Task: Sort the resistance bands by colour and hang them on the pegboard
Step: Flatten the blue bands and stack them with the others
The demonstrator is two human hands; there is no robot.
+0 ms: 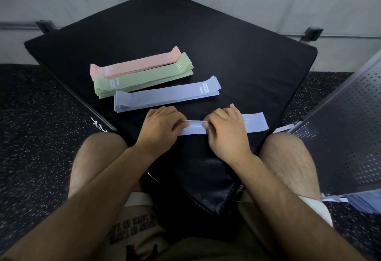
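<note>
My left hand [162, 125] and right hand [226, 135] pinch one flat lilac band [255, 121]; beyond my grip: pink stack [134, 66], green stack [144, 78], lilac stack [165, 96].

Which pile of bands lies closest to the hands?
The lilac pile, the front one of three. The green pile lies behind it, and the pink pile is farthest back.

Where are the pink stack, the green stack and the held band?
pink stack [140, 63], head view, middle of its top band.
green stack [144, 77], head view, middle of its top band.
held band [255, 123], head view, its free right end.
</note>
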